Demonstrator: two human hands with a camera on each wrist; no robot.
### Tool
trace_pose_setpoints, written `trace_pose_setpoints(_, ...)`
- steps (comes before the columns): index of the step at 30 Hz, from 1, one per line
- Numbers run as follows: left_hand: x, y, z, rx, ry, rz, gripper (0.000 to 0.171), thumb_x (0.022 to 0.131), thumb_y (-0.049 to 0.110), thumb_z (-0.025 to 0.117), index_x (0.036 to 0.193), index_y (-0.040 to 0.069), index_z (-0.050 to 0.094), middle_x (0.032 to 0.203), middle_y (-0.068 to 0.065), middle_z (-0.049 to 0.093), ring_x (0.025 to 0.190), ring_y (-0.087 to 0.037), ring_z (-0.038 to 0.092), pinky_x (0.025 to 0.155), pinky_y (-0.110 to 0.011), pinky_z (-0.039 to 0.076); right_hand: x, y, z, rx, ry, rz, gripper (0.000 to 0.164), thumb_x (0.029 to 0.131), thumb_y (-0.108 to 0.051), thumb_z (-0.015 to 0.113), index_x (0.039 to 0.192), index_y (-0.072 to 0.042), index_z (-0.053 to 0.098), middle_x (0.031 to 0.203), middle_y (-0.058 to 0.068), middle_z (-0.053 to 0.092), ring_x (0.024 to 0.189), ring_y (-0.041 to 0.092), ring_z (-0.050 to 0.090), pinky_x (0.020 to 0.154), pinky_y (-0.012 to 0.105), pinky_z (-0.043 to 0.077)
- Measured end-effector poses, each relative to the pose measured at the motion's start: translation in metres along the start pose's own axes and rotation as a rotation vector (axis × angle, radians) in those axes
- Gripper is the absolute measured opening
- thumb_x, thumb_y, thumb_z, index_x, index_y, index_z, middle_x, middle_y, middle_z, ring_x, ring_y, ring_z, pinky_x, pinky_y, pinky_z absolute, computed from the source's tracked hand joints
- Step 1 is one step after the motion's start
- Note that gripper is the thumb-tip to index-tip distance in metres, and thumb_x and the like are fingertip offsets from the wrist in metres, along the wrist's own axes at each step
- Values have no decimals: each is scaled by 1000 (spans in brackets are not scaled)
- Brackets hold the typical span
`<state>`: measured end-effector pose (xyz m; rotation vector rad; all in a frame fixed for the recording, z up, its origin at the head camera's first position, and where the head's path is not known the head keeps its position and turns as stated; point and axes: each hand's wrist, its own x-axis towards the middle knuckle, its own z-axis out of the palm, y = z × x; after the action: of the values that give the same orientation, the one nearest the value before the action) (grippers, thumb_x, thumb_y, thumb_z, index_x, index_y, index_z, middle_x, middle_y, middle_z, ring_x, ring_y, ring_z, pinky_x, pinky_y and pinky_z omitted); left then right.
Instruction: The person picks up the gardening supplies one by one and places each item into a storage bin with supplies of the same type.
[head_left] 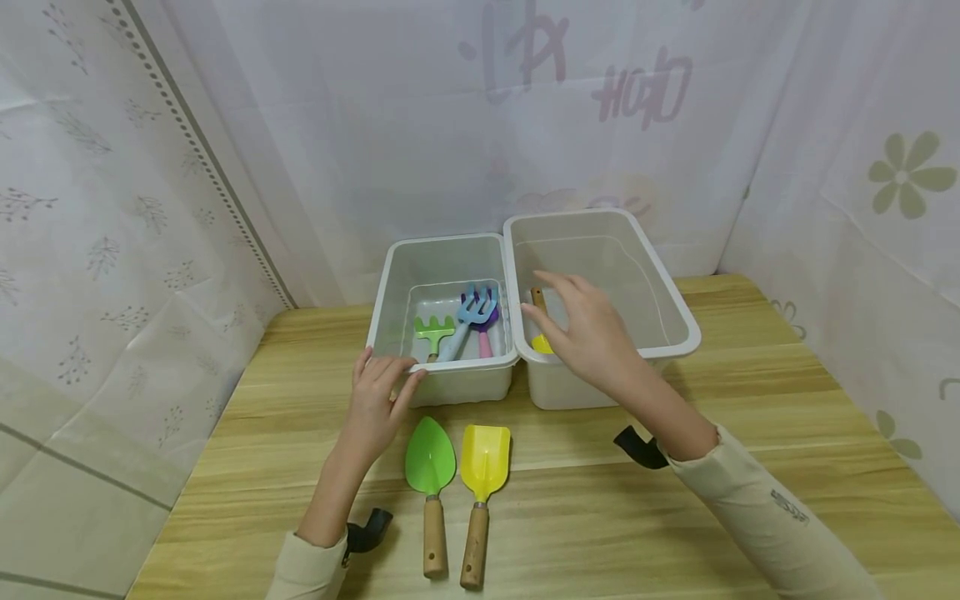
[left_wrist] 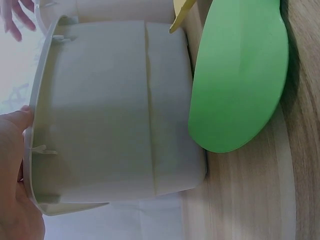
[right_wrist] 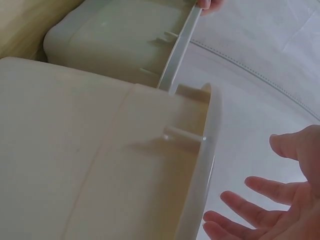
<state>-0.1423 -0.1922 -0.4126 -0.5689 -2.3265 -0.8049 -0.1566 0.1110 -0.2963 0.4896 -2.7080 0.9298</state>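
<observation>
My left hand (head_left: 375, 398) grips the front left corner of the rim of the left plastic bin (head_left: 472, 386). In that bin lie a small green rake (head_left: 434, 330), a light blue fork (head_left: 476, 308) and a purple tool (head_left: 491, 318) with a pink handle, partly hidden under the fork. Above the right bin (head_left: 570, 392) hovers my right hand (head_left: 588, 333), thumb and fingers spread and holding nothing. Below it inside that bin, a yellow tool (head_left: 541, 343) with a wooden handle is partly covered by the hand.
On the wooden table (head_left: 750, 433), in front of the left bin, a green trowel (head_left: 431, 457) and a yellow shovel (head_left: 485, 460) lie side by side, handles toward me. The two bins touch along their rims. Printed white curtains (head_left: 375, 125) hang behind and at both sides.
</observation>
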Motion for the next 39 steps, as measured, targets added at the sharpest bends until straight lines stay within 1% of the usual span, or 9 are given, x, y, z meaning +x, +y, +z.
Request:
trace_pose_setpoints(5, 2, 0, 0, 6, 1, 1, 15, 95, 9, 77, 105, -1, 72, 101, -17, 77, 101, -38, 68, 122, -69, 30, -6, 6, -4, -16, 20, -4, 58, 108, -37, 62, 155, -7, 50, 157, 19, 55, 147, 40, 51, 119, 60, 46)
trace_pose_setpoints(9, 2, 1, 0, 10, 5, 10, 15, 94, 8, 77, 105, -1, 72, 100, -17, 77, 100, -39, 68, 122, -69, 30, -11, 11, -7, -37, 30, 7, 60, 107, -39, 62, 157, -8, 49, 157, 20, 54, 147, 41, 51, 117, 63, 47)
trace_pose_setpoints(17, 0, 1, 0, 12, 4, 12, 15, 94, 8, 77, 105, -1, 72, 100, -17, 77, 100, -38, 68, 121, -70, 30, -23, 24, -15, -54, 103, -6, 57, 107, -35, 64, 155, -6, 51, 153, 23, 57, 142, 45, 54, 115, 65, 47)
trace_pose_setpoints(23, 0, 2, 1, 11, -3, 7, 14, 95, 8, 77, 105, -1, 72, 101, -17, 77, 100, -39, 68, 121, -70, 30, -32, 33, -17, -54, 140, -1, 58, 106, -33, 65, 155, -6, 51, 151, 24, 57, 140, 47, 54, 113, 67, 47)
trace_pose_setpoints(28, 0, 2, 1, 4, 7, 16, 14, 94, 7, 77, 104, -1, 72, 99, -17, 77, 99, -38, 67, 120, -71, 31, -39, 39, -19, -69, 183, -9, 57, 105, -31, 67, 154, -4, 52, 149, 27, 59, 138, 49, 55, 111, 68, 47)
trace_pose_setpoints(36, -2, 0, 0, 11, 25, 36, 14, 92, 5, 78, 103, -2, 71, 97, -17, 76, 97, -38, 67, 119, -71, 31, -47, 50, -22, -83, 220, 1, 58, 104, -30, 69, 152, -1, 52, 148, 28, 59, 137, 51, 54, 113, 70, 45)
trace_pose_setpoints(39, -3, 0, 0, 12, 27, 38, 14, 92, 4, 78, 103, -2, 71, 97, -17, 76, 98, -38, 67, 119, -70, 32, -49, 53, -23, -97, 233, 10, 59, 103, -30, 70, 152, -2, 53, 147, 29, 59, 136, 53, 54, 113, 71, 43)
